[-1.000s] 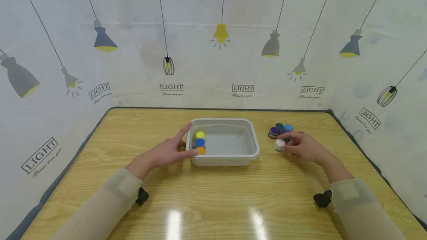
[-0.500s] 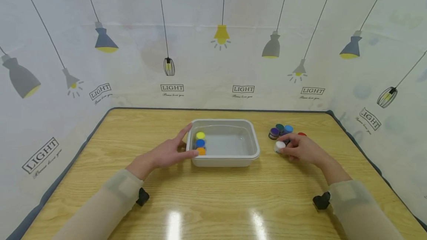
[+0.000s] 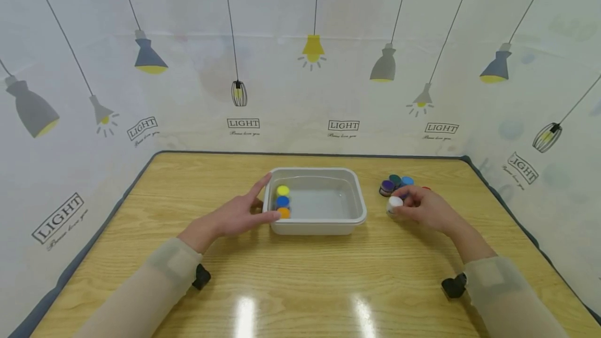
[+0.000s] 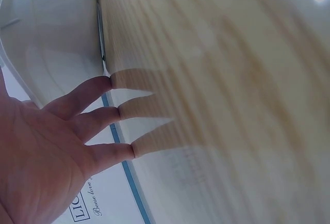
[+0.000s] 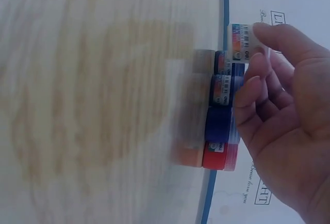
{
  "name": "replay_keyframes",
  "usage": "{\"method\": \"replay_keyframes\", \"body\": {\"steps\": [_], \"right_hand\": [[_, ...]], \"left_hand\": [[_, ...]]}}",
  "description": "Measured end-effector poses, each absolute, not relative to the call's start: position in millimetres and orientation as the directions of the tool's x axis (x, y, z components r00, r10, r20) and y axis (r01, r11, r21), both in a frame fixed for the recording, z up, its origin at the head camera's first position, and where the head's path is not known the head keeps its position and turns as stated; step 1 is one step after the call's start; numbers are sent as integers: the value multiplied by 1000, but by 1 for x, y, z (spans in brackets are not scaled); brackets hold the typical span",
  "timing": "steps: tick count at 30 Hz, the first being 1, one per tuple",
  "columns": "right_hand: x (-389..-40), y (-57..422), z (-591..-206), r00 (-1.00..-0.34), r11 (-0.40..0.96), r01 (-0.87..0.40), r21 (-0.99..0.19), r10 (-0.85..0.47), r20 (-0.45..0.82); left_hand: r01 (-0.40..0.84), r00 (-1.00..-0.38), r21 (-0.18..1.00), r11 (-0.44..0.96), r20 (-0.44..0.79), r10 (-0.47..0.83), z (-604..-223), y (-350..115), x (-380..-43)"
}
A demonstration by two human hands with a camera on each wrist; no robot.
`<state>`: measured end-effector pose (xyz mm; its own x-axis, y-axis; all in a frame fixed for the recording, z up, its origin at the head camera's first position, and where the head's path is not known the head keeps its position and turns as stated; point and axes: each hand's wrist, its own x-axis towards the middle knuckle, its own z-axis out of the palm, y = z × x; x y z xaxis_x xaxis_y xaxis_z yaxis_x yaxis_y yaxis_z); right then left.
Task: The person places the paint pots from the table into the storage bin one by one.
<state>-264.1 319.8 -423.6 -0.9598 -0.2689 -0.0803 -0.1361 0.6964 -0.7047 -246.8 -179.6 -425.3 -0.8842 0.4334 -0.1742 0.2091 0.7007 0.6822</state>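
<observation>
My left hand (image 3: 237,215) rests against the left side of a white plastic basin (image 3: 316,227), index finger along its left rim and thumb at the front left corner. In the left wrist view the other fingers (image 4: 103,115) are spread straight by the tabletop. Along the basin's left wall stand a yellow-lidded (image 3: 283,191), a blue-lidded (image 3: 283,202) and an orange-lidded paint jar (image 3: 284,213). My right hand (image 3: 429,210) pinches a white paint jar (image 5: 240,43) by its lid. It appears lifted off the table in the right wrist view.
Behind my right hand stand more paint jars: purple (image 3: 387,186), dark green (image 3: 395,180), light blue (image 3: 407,181) and a red one (image 5: 214,155) partly hidden. The wooden table (image 3: 319,280) ends at a printed cloth wall (image 3: 291,140).
My right hand has closed its fingers on the white jar, which has shifted only slightly. The left hand and the basin stay put.
</observation>
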Motion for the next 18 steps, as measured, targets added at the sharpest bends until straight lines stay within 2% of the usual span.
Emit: {"method": "replay_keyframes", "body": {"steps": [11, 18], "right_hand": [[-255, 302, -398, -962, 665, -240, -708, -262, 79], [-253, 284, -385, -942, 646, -314, -696, -303, 144]], "left_hand": [[213, -884, 681, 701, -172, 436, -426, -179, -248], [205, -883, 683, 701, -180, 433, -426, -179, -248]]}}
